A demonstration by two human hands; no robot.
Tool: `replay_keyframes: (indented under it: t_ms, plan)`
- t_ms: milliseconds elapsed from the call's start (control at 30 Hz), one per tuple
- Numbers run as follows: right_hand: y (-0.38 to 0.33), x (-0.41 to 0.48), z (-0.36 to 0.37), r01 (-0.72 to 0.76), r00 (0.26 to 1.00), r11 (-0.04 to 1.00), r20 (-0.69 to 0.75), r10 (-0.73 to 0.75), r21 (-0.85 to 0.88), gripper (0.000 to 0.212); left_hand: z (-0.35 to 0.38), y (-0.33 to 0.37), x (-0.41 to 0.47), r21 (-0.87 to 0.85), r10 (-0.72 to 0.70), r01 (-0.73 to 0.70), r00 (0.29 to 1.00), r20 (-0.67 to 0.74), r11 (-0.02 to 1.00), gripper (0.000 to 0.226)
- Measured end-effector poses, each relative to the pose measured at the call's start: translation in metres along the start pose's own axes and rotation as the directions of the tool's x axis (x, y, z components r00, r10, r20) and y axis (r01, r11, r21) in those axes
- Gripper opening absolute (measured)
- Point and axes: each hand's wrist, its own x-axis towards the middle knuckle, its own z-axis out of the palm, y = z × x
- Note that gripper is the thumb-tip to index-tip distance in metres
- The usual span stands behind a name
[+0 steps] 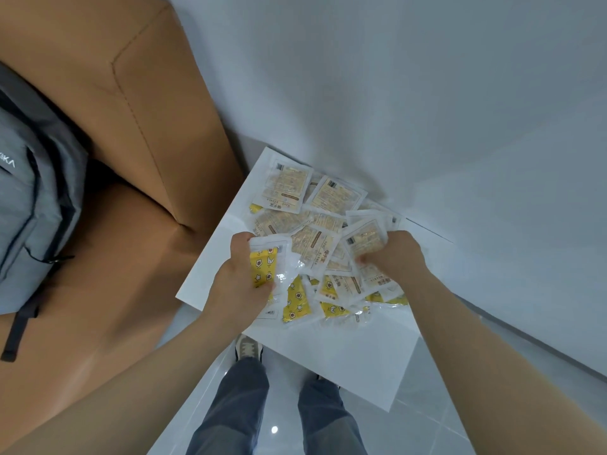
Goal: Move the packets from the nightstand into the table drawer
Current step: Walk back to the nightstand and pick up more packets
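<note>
Left hand (241, 274) grasps a yellow-printed packet (262, 269) at the pile's 8 o'clock edge. Right hand (394, 257) clutches a tan packet (363, 239) at 3 o'clock. The loose packets (312, 221) heap between and beyond both hands toward 12 o'clock on the white nightstand (345, 356), within equal reach. The table drawer is not in view.

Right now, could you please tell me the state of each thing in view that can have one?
Left hand: grips a yellow star-print packet, lifted from the heap's near edge.
Right hand: grips a tan-label packet.
Packet pile: loose and overlapping, lying on the white nightstand.
Grey backpack: resting on brown upholstery.
</note>
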Motion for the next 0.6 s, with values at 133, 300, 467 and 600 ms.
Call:
replay_keyframes:
  t_ms: [133,300,467,600]
  plan:
    - [-0.001,0.004,0.000,-0.020,1.000,1.000,0.020,0.020,-0.014,0.046,0.006,0.009,0.003,0.006,-0.025,0.025,1.000,-0.002,1.000,0.067]
    - [0.001,-0.020,-0.008,0.062,0.998,0.996,-0.035,-0.060,0.063,0.035,0.005,0.022,0.000,-0.030,-0.087,0.086,0.995,-0.050,0.996,0.074]
    - [-0.001,-0.070,-0.027,0.143,0.986,0.972,-0.115,-0.124,0.184,0.046,-0.005,0.040,-0.009,-0.049,-0.121,0.119,0.992,-0.036,0.992,0.034]
    - [-0.008,-0.125,-0.048,0.162,0.986,0.937,-0.086,-0.142,0.310,0.116,-0.025,0.061,-0.027,-0.058,-0.066,0.065,0.998,-0.019,0.996,0.010]
